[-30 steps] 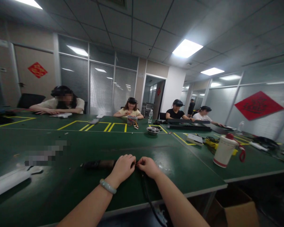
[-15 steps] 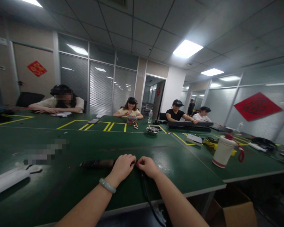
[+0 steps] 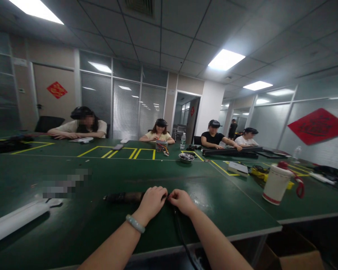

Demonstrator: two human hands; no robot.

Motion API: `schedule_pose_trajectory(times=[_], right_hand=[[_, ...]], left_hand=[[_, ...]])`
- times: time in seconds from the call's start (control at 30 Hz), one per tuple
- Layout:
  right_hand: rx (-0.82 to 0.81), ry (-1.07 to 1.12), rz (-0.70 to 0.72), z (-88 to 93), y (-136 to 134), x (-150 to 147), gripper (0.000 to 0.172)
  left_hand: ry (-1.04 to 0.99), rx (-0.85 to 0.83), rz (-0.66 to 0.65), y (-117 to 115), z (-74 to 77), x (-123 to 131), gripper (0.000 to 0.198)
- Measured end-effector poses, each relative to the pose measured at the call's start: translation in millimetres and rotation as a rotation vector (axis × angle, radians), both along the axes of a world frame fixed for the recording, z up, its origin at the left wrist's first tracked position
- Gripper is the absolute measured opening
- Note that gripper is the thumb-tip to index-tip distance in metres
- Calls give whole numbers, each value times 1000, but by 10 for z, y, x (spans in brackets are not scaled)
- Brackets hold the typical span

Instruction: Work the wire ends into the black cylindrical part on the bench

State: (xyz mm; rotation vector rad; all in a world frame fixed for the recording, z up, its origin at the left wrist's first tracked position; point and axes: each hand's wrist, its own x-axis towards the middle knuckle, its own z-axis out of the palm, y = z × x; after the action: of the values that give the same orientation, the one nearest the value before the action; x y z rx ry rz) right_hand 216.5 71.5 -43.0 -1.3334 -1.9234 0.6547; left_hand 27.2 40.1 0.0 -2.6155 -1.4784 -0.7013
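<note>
A dark, stick-shaped electric screwdriver point(image 3: 124, 197) lies on the green table, its narrow tip pointing left. Around its rear end my left hand point(image 3: 153, 202) is closed, with a bracelet on the wrist. Close beside it, my right hand point(image 3: 182, 201) pinches at the tail of the tool, where a black cable point(image 3: 180, 227) begins. That cable runs down over the near table edge. The fingers cover the joint between tool and cable, so I cannot tell whether they are connected.
A long white object point(image 3: 19, 219) lies at left. To the right stand a white mug point(image 3: 276, 183) with a red lid, and a white box point(image 3: 238, 168). Farther back are a metal bowl point(image 3: 186, 157) and a water bottle point(image 3: 183, 141). Several co-workers sit across the table point(image 3: 101, 225).
The view has shifted slightly, so everything sits a bit farther right and lower. Both hands stay at the screwdriver's tail in nearly the same pose.
</note>
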Motion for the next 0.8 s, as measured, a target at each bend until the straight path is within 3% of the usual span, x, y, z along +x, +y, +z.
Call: schedule_pose_trajectory(times=[0.43, 0.8], right_hand=[[26, 1, 8, 40, -22, -3, 13], [0, 52, 22, 46, -20, -22, 9]], left_hand=[[-2, -28, -20, -40, 61, -11, 14], [-47, -22, 12, -49, 22, -5, 10]])
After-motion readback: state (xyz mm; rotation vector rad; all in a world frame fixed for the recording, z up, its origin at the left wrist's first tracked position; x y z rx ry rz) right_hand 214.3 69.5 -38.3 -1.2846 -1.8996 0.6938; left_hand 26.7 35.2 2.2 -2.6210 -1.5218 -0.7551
